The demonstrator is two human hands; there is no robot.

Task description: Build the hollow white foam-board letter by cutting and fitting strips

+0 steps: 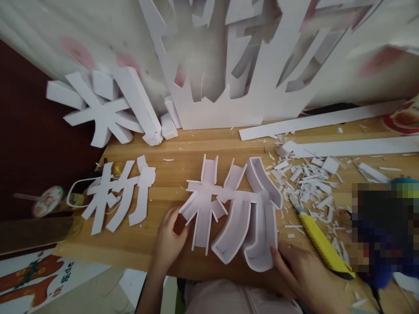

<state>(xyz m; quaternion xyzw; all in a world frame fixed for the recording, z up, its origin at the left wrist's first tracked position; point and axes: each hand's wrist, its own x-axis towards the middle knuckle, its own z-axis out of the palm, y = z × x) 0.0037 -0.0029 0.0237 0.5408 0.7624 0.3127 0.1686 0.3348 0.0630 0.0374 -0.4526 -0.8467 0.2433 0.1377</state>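
A white foam-board character (204, 198) lies in front of me on the wooden table, its hollow side up with thin walls standing along its strokes. My left hand (172, 237) pinches its left edge, the fingertips partly hidden behind a stroke. At the lower right edge, my right hand (299, 272) is closed on the wall, thumb and fingertips touching it. A flat cut-out of the same character (126, 192) lies to the left over a white cable. Near my right hand rests a yellow utility knife (322, 242), blade pointing away from me.
Foam scraps (314, 183) are heaped right of the character. Long white strips (356, 146) lie behind them. A cut-out foam sheet (222, 113) leans on the back wall. A finished thick character (108, 109) stands at back left. A pixelated blurred object (386, 231) is at far right.
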